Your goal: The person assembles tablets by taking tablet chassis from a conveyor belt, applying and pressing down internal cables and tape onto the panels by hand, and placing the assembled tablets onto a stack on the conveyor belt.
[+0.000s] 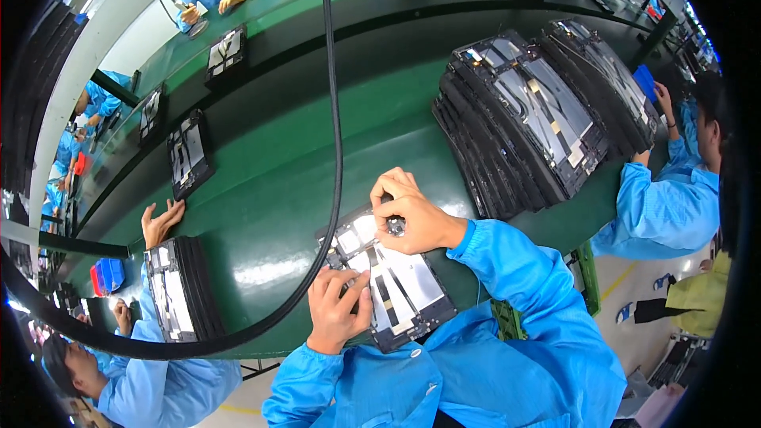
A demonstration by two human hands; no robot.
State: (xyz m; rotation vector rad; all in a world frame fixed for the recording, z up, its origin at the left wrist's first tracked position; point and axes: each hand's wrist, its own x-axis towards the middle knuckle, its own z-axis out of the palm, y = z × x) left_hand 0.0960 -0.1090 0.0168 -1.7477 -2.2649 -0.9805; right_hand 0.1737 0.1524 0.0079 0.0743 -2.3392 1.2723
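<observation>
- Green workbench (261, 190) is running across the room, and co-workers (666, 198) in blue coats are sharing it
- Opened tablet-like device (416, 273) is lying slantwise on it, inner side facing up, its near end close to the wearer's coat (476, 364)
- Left hand (337, 305) is resting half-curled on the device's left side, thumb and fingertips bending inward; whether they are gripping anything, I cannot tell
- Right hand (416, 218) is curling more tightly over the far end, fingertips nearly meeting; any small part between them is not showing
- Stacked devices (531, 111) are standing to the right, with a smaller stack (182, 293) sitting well apart to the left
- Careful work is probably calling for the left hand steadying the frame while the right fingertips are pressing lightly, not dragging across the dark strips (384, 288)
</observation>
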